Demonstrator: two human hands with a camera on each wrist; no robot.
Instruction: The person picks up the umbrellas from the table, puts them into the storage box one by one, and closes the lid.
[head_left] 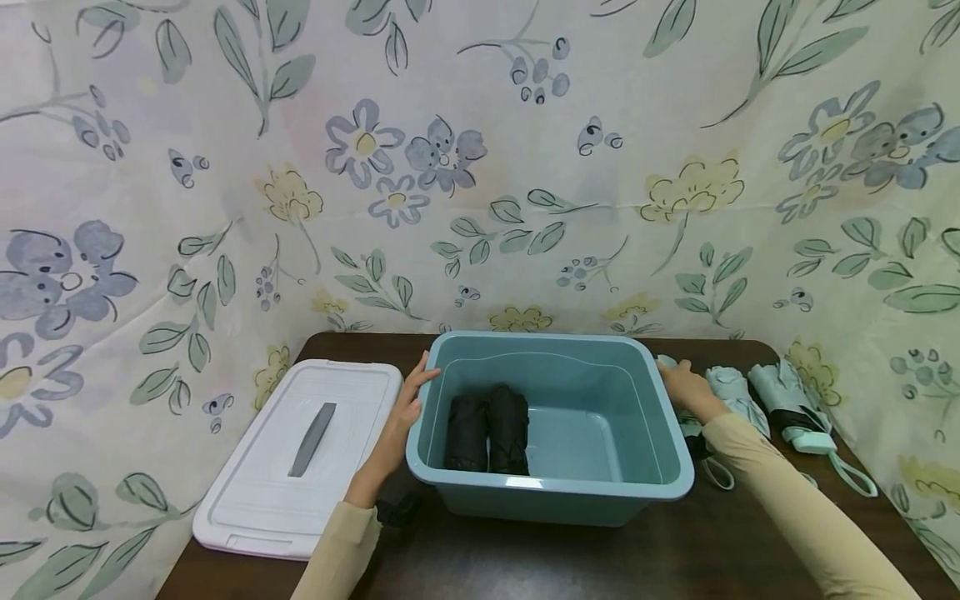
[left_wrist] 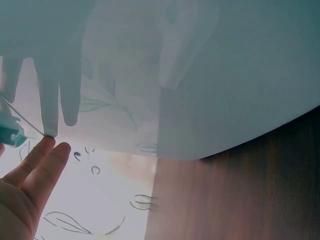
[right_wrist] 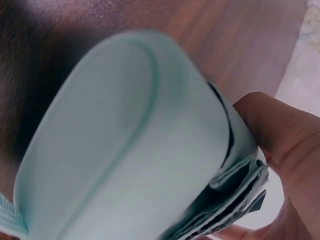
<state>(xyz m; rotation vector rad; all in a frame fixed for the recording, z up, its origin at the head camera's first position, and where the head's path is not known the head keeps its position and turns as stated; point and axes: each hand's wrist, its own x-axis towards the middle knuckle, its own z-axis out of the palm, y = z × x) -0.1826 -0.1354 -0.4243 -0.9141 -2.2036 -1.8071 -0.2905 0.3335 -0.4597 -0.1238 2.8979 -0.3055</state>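
Note:
A blue-green plastic storage bin stands on the dark table. Inside its left part lie two black rolled bundles, which look like folded umbrellas. Against the bin's left rim and side, my left hand rests with fingers extended; in the left wrist view its fingers are straight near the bin's wall. Just right of the bin, my right hand grips a pale green folded umbrella, thumb and fingers around its fabric part. The handle end fills much of the right wrist view.
A white lid with a grey handle lies left of the bin. Two more pale green folded umbrellas, a nearer one and a farther one, lie at the right. Behind the table hangs a floral cloth.

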